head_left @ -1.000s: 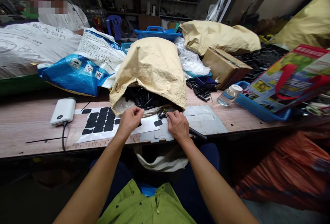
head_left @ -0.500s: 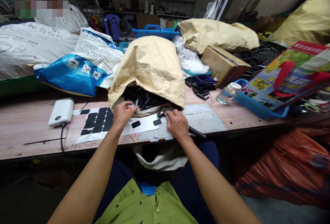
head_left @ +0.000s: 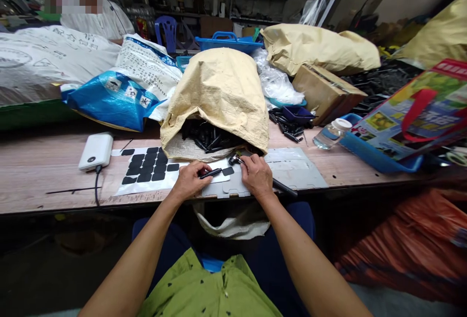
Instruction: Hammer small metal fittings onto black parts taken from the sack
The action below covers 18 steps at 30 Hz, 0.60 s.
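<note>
My left hand (head_left: pixel 191 179) is closed around a slim black pen-like tube (head_left: pixel 211 173), held low over the table's front with its tip pointing right. Wrapped around a hammer-like tool, my right hand (head_left: pixel 256 175) is just to the right. The tool's shiny metal head (head_left: pixel 234 160) sticks out at the left of the fingers, and its thick black handle (head_left: pixel 285 188) shows past the wrist. Behind both hands lies a tan sack (head_left: pixel 222 88), its mouth facing me, with many black tubes (head_left: pixel 209 137) inside. A white sheet with black rounded squares (head_left: pixel 147 163) lies left of my left hand.
A grey board (head_left: pixel 299 171) lies under my right hand. To the left is a white power bank (head_left: pixel 95 151) with a cable. A clear bottle (head_left: pixel 332 133), a blue tray (head_left: pixel 408 163) and a cardboard box (head_left: pixel 326 90) stand right. A person is at the far left.
My left hand has come away from the sack's mouth, toward me and right, with a black tube in it. My right hand keeps its hold on the tool. The view has shifted slightly.
</note>
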Tool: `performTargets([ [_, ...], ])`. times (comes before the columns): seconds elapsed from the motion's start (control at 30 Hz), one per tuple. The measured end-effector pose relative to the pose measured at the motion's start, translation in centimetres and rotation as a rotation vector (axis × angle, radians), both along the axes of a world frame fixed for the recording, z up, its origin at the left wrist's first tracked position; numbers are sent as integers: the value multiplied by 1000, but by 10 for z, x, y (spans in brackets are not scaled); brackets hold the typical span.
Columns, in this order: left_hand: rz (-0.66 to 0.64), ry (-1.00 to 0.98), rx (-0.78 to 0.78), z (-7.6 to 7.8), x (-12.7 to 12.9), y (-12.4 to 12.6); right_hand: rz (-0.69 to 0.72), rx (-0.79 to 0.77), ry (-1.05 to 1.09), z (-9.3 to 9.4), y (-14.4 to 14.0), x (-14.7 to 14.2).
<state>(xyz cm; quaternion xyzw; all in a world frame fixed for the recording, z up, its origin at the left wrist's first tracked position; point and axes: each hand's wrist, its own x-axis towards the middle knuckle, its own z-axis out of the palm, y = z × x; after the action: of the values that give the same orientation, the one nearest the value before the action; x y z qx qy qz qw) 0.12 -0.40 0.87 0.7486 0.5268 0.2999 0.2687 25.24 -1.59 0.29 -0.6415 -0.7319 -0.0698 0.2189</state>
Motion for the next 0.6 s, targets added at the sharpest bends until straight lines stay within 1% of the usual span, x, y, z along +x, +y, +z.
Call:
performTargets([
  [0.23, -8, -28, 18, -7, -1, 1, 10, 25, 10, -4, 2, 2],
  [0.4, 6, -66, 28, -8, -1, 2, 25, -19, 38, 1, 5, 4],
  [0.5, 6, -72, 39, -8, -1, 1, 47, 0, 140, 9, 2, 0],
  [0.6, -3, -66, 52, -7, -1, 2, 135, 35, 309, 19, -6, -13],
])
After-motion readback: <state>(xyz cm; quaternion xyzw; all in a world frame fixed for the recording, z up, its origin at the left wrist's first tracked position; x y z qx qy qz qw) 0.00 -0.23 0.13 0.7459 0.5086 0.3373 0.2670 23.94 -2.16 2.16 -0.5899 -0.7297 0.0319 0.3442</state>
